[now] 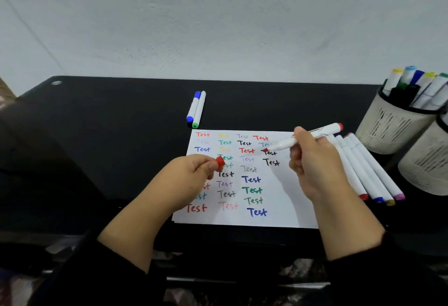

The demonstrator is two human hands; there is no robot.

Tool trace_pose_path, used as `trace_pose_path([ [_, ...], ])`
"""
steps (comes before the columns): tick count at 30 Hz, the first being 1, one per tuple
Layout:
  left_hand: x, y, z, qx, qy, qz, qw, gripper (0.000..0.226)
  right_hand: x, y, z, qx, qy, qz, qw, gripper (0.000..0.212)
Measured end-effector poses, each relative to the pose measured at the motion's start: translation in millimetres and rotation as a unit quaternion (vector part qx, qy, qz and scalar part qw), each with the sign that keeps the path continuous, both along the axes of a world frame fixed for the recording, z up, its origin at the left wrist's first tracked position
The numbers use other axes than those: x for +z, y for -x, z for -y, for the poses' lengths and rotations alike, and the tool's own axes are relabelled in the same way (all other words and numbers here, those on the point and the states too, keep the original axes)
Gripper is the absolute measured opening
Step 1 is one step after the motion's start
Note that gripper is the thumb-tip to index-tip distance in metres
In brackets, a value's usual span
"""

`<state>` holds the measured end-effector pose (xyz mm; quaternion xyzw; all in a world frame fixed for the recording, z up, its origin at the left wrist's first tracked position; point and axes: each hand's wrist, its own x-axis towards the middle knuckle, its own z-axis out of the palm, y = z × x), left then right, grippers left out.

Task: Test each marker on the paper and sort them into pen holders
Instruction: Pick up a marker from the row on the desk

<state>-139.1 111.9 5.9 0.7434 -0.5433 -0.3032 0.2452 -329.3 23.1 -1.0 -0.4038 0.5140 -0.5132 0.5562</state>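
Observation:
A white paper (278, 199) covered with coloured "Test" words lies on the black desk. My right hand (312, 160) holds an uncapped red marker (322, 132), its red tip pointing left just above the paper. My left hand (191, 174) pinches the marker's red cap (220, 161) over the paper's left part. Several white markers (363, 167) lie side by side at the paper's right edge. Two cream mesh pen holders stand at the right: the far holder (392, 131) is full of markers, and the near holder (426, 172) is partly cut off.
Two markers (196, 109), one blue and one green-ended, lie together beyond the paper near the desk's middle. A pale wall rises behind the black desk (109, 136). A dark shape sits at the left edge.

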Motion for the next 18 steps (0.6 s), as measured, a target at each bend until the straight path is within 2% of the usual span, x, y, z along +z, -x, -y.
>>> trace_pose_path([
  [2, -4, 4, 3, 0.004, -0.007, 0.005, 1.000, 0.018, -3, -4, -2, 0.003, 0.001, -0.007, 1.000, 0.025],
  [7, -10, 14, 9, -0.003, 0.031, 0.041, 0.999, 0.027, -5, 3, -3, 0.031, 0.018, -0.014, 0.999, 0.015],
  [10, -11, 21, 13, -0.011, 0.038, 0.058, 0.998, 0.028, -7, 11, -3, 0.034, 0.040, -0.056, 0.997, 0.012],
  [15, -13, 33, 18, -0.036, 0.043, 0.073, 0.996, 0.030, -18, 20, 1, -0.008, 0.071, -0.160, 0.984, 0.036],
  [18, -15, 35, 20, -0.046, 0.041, 0.083, 0.995, 0.031, -25, 20, 3, -0.006, 0.095, -0.198, 0.976, 0.040],
])
